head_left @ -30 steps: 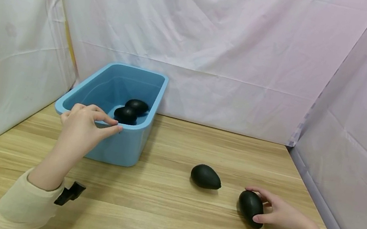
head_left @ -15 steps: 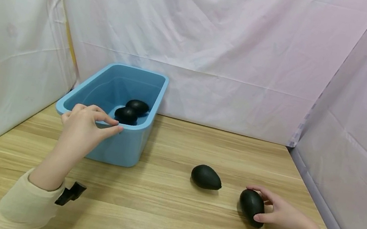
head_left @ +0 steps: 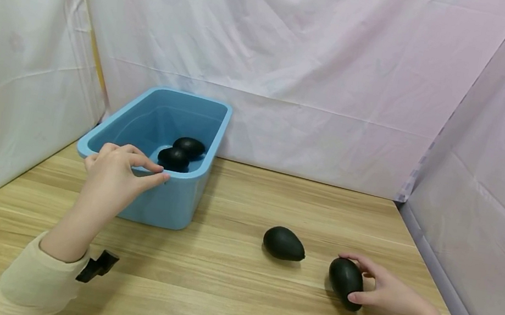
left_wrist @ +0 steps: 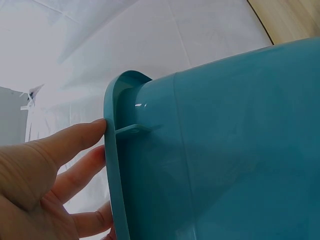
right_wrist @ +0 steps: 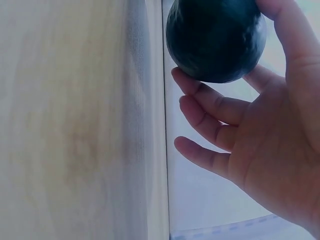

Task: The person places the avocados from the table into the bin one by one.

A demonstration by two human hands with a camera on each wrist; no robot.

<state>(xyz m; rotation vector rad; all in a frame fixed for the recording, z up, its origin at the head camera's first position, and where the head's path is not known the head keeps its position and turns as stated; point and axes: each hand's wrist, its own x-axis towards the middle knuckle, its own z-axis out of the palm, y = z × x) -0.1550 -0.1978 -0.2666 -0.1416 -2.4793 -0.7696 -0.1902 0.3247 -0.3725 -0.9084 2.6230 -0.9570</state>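
At the front rim of a blue plastic bin [head_left: 165, 201], my left hand [head_left: 115, 173] pinches the edge between thumb and fingers. The left wrist view shows the thumb [left_wrist: 82, 137] against the bin's rim [left_wrist: 114, 185]. On the right, my right hand [head_left: 387, 294] grips a dark avocado [head_left: 344, 282] from its side, thumb near one end and index finger over the other. Whether this avocado [right_wrist: 215, 37] touches the table I cannot tell. A second avocado [head_left: 284, 243] lies to its left on the wood. Two others, a nearer avocado [head_left: 174, 159] and a farther avocado [head_left: 189, 147], lie inside the bin.
The wooden tabletop [head_left: 220, 291] runs under everything. White cloth hangs behind as a back wall [head_left: 298, 65], with a left cloth wall [head_left: 9, 55] and a right cloth wall [head_left: 504, 183]. The bin stands near the back left.
The gripped avocado has shifted very slightly away from the viewer, and its tilt has altered a little. My left hand, the bin and the other avocados look the same.
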